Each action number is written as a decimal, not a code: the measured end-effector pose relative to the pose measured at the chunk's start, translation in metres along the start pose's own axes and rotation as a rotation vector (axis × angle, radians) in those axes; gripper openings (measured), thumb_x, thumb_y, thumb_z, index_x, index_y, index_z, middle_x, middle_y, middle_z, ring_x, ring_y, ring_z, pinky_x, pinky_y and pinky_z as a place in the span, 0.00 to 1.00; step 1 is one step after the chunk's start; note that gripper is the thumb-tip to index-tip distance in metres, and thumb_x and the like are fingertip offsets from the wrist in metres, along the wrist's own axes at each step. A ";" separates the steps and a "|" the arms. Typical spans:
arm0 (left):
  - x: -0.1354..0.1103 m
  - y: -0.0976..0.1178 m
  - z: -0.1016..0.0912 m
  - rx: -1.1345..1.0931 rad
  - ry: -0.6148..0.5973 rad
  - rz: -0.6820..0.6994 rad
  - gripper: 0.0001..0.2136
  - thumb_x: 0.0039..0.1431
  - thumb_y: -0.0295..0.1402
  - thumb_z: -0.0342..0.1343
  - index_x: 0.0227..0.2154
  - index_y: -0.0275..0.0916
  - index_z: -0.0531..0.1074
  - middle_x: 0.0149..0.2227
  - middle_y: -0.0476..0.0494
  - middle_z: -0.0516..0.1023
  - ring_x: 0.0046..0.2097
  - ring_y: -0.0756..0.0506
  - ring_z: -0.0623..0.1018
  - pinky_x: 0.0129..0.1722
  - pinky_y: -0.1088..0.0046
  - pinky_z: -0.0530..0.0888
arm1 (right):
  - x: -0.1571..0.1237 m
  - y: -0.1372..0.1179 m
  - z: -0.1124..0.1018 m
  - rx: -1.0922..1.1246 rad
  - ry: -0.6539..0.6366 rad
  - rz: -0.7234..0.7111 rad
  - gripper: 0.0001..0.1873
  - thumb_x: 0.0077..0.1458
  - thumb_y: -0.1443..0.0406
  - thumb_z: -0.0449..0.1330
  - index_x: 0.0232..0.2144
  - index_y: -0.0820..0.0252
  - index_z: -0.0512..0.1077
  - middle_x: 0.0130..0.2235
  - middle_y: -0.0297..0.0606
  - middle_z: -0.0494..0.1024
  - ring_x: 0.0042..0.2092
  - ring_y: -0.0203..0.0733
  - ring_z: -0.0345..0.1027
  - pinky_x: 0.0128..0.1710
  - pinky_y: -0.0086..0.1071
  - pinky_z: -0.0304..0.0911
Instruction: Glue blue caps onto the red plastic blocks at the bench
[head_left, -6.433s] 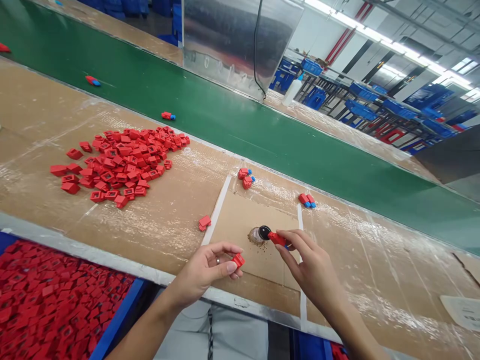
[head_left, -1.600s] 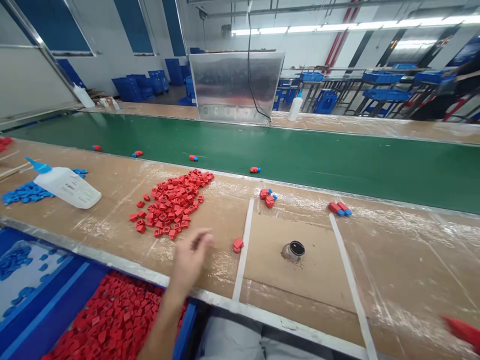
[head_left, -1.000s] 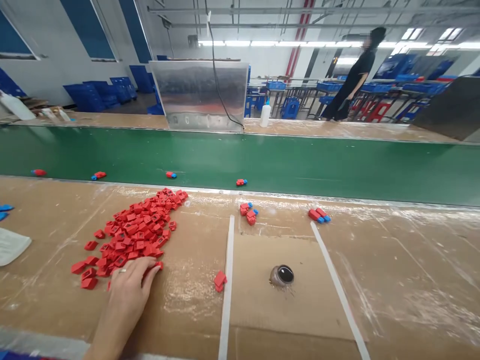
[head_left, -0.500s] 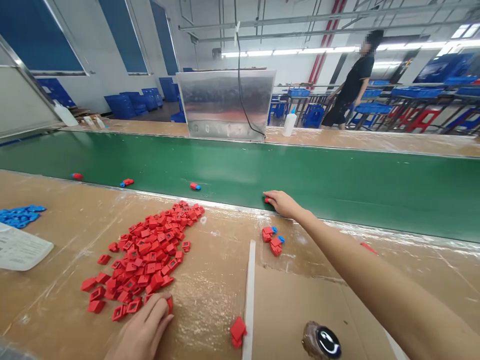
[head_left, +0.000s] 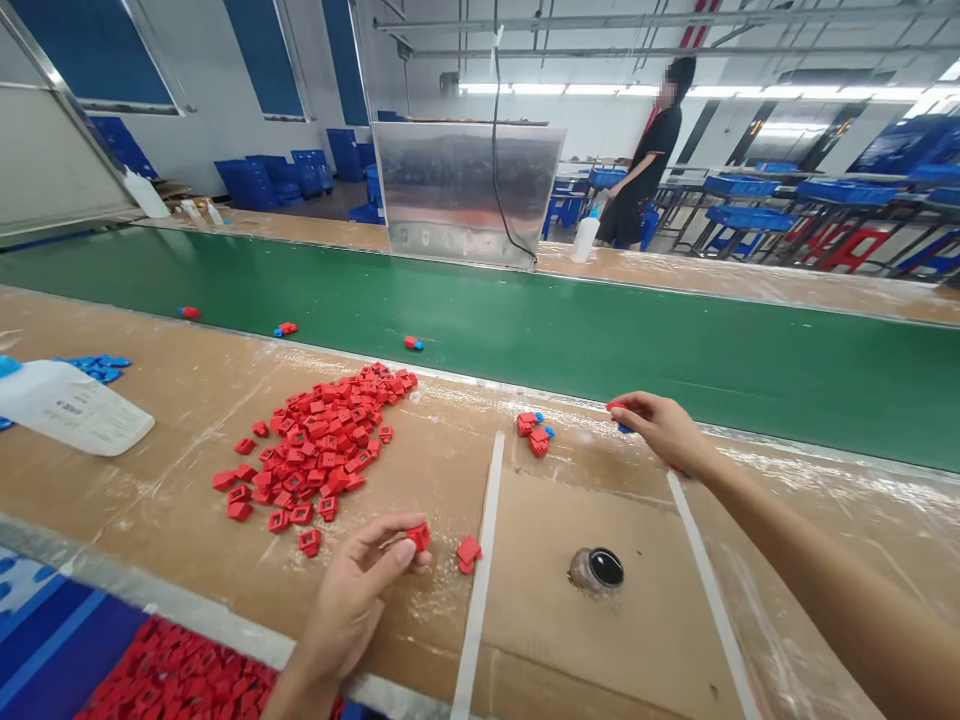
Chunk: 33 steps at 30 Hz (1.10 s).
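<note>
The left hand (head_left: 352,590) is low and near the body, its thumb and fingertips pinching a red plastic block (head_left: 418,537). The right hand (head_left: 660,430) is stretched forward to the far edge of the brown work table (head_left: 795,500), fingers curled over a red-and-blue piece (head_left: 619,416); whether they grip it, I cannot tell. Just left of that hand lies a small cluster of red-and-blue pieces (head_left: 534,432). Between the hands is a cardboard sheet (head_left: 525,620), edged by white tape strips (head_left: 478,580). On the sheet stands a small jar with a black lid (head_left: 596,568), and a loose red block (head_left: 469,553) lies just left of the tape, close to the left hand. Further left spreads a heap of red blocks (head_left: 315,445), beyond it a white bottle (head_left: 67,405) lying on its side beside blue pieces (head_left: 97,368). A bin of red blocks (head_left: 172,675) sits below the table edge at lower left. Beyond the table runs a green conveyor belt (head_left: 525,320) carrying red-and-blue pieces (head_left: 412,343). A co-worker (head_left: 649,165) stands far off.
</note>
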<state>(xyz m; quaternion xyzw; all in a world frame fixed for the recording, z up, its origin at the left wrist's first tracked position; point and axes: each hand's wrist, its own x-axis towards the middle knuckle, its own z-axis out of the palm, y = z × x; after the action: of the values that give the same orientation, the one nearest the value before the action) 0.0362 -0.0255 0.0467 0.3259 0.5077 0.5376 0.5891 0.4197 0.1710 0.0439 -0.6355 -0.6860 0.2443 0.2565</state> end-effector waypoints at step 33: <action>-0.031 -0.078 0.086 -0.054 -0.263 -0.014 0.10 0.51 0.34 0.67 0.36 0.37 0.77 0.31 0.47 0.79 0.32 0.51 0.76 0.33 0.78 0.74 | -0.196 -0.045 0.009 -0.256 0.060 -0.471 0.11 0.66 0.63 0.52 0.46 0.58 0.71 0.42 0.42 0.77 0.42 0.45 0.75 0.37 0.36 0.71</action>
<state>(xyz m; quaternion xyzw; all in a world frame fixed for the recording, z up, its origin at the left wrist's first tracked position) 0.1439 -0.0577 0.0052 0.3742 0.4139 0.4996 0.6626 0.3916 -0.0281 0.0590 -0.4926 -0.8324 0.0698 0.2441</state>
